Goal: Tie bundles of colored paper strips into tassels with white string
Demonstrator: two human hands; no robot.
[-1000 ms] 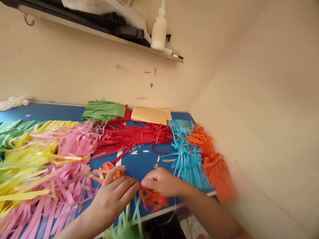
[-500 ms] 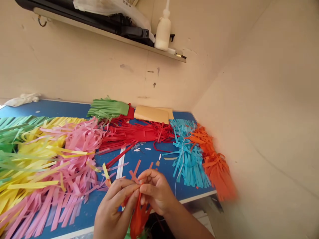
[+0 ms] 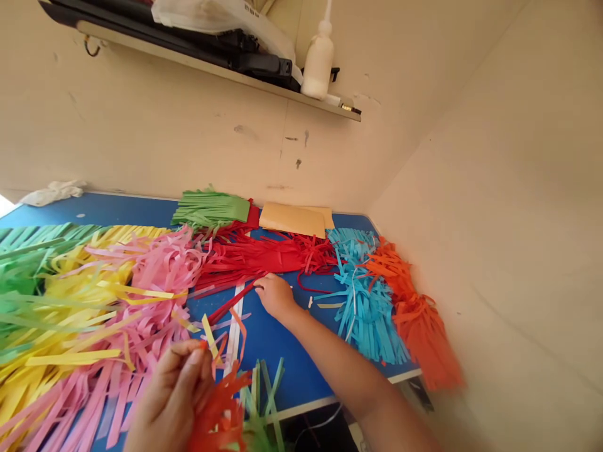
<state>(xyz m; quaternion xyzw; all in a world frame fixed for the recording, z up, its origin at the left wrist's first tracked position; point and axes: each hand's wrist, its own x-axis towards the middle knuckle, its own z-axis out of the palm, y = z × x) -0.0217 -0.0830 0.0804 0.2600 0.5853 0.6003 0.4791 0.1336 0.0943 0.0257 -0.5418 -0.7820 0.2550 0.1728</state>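
My left hand [image 3: 176,392], low in front of me, is closed in a pinch on an orange fringed paper tassel [image 3: 221,408]. Its cut strips hang down and to the right, and a bit of orange pokes out above the fingertips. My right hand [image 3: 274,294] reaches across the blue table, fingertips pressed together at the end of a red paper strip [image 3: 233,301]. What those fingers pinch is hidden. Just beyond lies red fringed paper [image 3: 273,256]. Green paper strips [image 3: 264,389] hang near the table's front edge, beside the orange tassel.
Green [image 3: 28,270], yellow [image 3: 89,285] and pink fringed paper [image 3: 157,270] cover the left of the blue table [image 3: 301,351]. Blue [image 3: 372,314] and orange fringes [image 3: 419,320] lie right. Tan folded paper [image 3: 292,218] rests behind. Above, a shelf [image 3: 188,59] holds a white bottle [image 3: 318,66].
My hands have parted. The right moved forward to the red strip on the table; the left moved down and left with the orange tassel. Green strips have come into view.
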